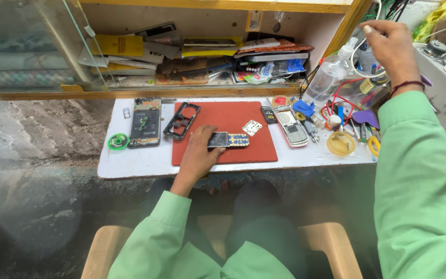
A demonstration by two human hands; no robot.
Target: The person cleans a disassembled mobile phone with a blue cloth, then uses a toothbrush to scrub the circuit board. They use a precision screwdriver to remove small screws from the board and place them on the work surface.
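While a small phone circuit board (228,139) lay on the red mat (233,155) at the middle of the white worktop (130,163), the left hand (198,150) pinned its near end. The right hand (391,44), raised by the clear bottle (326,77), pinched a thin white cable (358,49).

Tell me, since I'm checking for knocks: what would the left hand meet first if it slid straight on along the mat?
Probably the small white keypad sheet, just beyond the opened phone under the left hand on the red mat.
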